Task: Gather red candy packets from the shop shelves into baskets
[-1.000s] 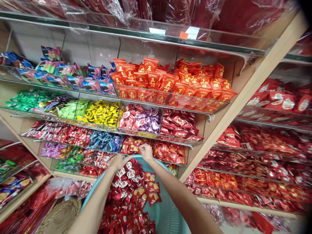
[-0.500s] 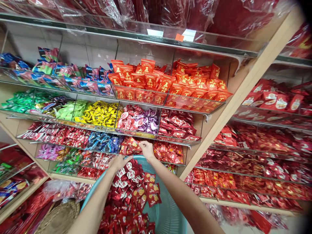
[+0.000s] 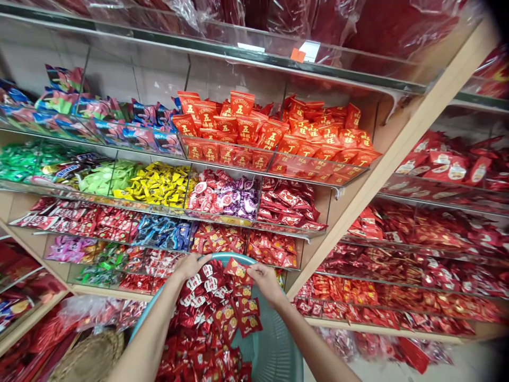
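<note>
A teal plastic basket (image 3: pixel 278 329) is in front of me at the lower middle, with red candy packets heaped in its left and central part. My left hand (image 3: pixel 191 267) is at its far left rim, fingers curled around the edge and thumb reaching inward. My right hand (image 3: pixel 263 279) is over the right part of the basket. Between its thumb and fingers is a red candy packet (image 3: pixel 237 269) with orange-fruit prints. Below it, similar packets (image 3: pixel 248 314) lie on the heap. Past the rim, a shelf bin of matching packets (image 3: pixel 218 239) stands close to both hands.
Tiered shelves with clear fronts hold green, yellow (image 3: pixel 157 183), purple and blue sweets. Red pouches (image 3: pixel 242 124) fill a higher tier. A wooden upright (image 3: pixel 353 196) divides off the right-hand shelves. A woven basket (image 3: pixel 89 355) stands at lower left.
My right hand has come back from the shelf bin, down and to the right, with the candy packet now over the basket. My left hand stays at the rim.
</note>
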Demonstrator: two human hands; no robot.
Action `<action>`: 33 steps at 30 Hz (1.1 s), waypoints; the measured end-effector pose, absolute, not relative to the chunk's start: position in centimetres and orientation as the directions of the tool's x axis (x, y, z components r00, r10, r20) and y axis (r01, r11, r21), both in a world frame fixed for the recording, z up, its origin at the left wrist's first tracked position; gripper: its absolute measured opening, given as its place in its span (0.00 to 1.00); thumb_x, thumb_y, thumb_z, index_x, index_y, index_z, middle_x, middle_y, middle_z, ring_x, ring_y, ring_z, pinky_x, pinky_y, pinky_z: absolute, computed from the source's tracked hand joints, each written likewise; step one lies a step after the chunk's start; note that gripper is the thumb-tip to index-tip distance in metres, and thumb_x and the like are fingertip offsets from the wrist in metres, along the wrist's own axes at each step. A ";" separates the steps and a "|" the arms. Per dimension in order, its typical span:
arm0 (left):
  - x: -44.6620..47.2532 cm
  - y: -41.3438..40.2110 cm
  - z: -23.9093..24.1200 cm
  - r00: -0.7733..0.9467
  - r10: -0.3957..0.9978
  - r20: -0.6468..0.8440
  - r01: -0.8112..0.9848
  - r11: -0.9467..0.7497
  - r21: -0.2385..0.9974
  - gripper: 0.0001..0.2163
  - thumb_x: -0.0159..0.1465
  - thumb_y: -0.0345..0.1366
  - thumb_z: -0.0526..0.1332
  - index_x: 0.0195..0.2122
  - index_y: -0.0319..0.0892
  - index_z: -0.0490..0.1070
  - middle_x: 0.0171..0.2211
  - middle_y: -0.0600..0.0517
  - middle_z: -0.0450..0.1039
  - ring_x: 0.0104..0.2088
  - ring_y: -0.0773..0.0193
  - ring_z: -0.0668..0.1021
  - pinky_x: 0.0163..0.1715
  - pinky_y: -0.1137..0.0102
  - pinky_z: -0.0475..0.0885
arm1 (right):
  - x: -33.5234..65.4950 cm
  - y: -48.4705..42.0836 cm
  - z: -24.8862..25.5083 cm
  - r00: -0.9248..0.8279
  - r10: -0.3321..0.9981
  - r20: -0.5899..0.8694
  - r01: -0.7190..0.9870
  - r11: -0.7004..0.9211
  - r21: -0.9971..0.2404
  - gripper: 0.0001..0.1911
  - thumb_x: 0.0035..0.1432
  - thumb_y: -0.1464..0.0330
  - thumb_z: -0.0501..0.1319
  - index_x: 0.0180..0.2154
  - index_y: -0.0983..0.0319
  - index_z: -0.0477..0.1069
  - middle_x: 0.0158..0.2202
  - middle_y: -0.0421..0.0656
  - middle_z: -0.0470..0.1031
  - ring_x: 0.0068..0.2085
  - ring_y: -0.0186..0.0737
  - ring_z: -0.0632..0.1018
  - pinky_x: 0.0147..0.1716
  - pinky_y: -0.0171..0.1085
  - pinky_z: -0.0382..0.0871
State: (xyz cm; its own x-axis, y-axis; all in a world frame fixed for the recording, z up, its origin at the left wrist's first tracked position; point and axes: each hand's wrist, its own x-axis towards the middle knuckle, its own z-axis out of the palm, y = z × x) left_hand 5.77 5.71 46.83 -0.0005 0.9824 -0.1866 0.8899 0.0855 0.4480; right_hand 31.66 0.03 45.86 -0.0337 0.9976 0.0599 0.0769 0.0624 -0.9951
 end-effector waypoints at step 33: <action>5.6 5.7 46.9 0.013 0.982 -0.191 0.869 0.083 0.488 0.28 0.51 0.62 0.47 0.35 0.46 0.74 0.33 0.49 0.77 0.37 0.55 0.77 0.35 0.69 0.66 | 32.4 -1.3 43.0 -0.155 0.982 -0.108 0.075 -0.097 -0.992 0.16 0.48 0.53 0.57 0.26 0.60 0.63 0.17 0.35 0.65 0.19 0.34 0.70 0.20 0.34 0.66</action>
State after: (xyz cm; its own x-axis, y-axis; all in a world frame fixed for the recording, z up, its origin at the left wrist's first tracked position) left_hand 5.65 5.69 46.94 0.0128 0.9816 -0.1907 0.8691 0.0834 0.4876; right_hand 32.43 -1.35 43.04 -0.1554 0.9819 -0.1080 0.0750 -0.0973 -0.9924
